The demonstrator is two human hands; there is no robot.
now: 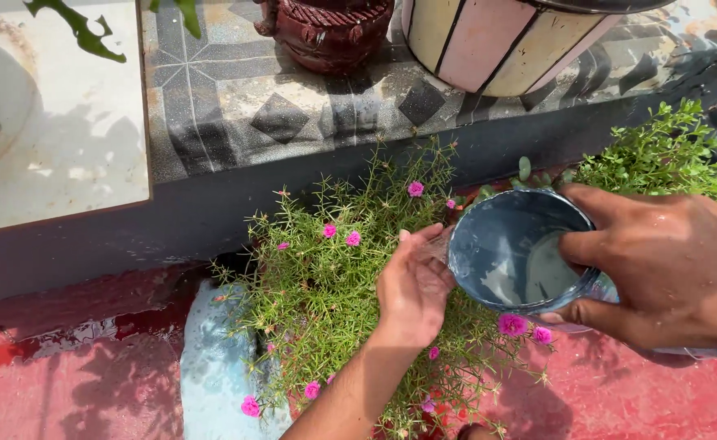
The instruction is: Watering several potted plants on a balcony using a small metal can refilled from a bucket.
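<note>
My right hand (668,269) grips a grey-blue mug (505,244) by its rim and side, tilted toward the left, with a little water inside. My left hand (411,289) is cupped under the mug's lip, and water runs onto its palm. Both hands hover over a bushy green plant (326,293) with thin leaves and small pink flowers. The plant grows from a pale blue pot (212,367) that stands on the red floor (81,391).
A dark step with patterned tiles (236,106) rises behind the plant. A dark red pot (326,33) and a large striped pink-and-cream planter (497,41) stand on it. Another green plant (668,155) is at the right. The floor looks wet.
</note>
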